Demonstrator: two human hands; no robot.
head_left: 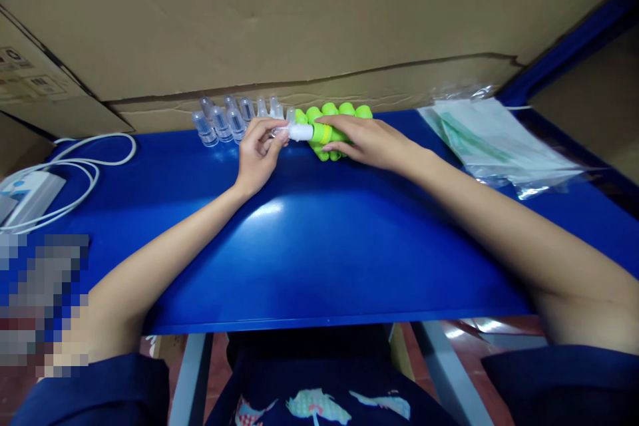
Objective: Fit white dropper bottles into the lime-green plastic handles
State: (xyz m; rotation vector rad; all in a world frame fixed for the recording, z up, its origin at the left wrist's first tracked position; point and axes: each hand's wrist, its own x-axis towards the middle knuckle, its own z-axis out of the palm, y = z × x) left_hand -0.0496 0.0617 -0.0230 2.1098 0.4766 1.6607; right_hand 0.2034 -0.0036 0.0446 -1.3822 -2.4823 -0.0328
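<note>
1. Left hand (pixel 260 153) had the clear cap (pixel 280 132) pinched between thumb and fingertips, other fingers curled in.
2. Right hand (pixel 377 138) was closed over the green tube (pixel 320 132) from its right end: fingers along the far side, thumb on the near side. Couldn't tell how hard it pressed.
3. Workpiece lay sideways between the hands, over the back of the blue table (pixel 319 246), just in front of the round-topped green pieces (pixel 329 108). Order, left to right: clear cap, white collar (pixel 300 132), dark ring (pixel 313 132), green tube with its yellow band (pixel 327 133).
4. Collar and tube met at the dark ring, roughly in line. Couldn't tell if that joint was fully seated.
5. My read: the step was about that joint. Doing it well called for one straight axis, both wrists level, no side load on the ring.
6. Grip, my call: light pinch on the cap, since clear plastic probably slipped easily; steadier hold on the tube, as close to the joint as possible.
7. Clearance was tight. Standing clear caps (pixel 235 125) sat near the left knuckles, green pieces right behind the right fingers. Working slightly nearer the body would've lowered the tip-over risk.
</note>
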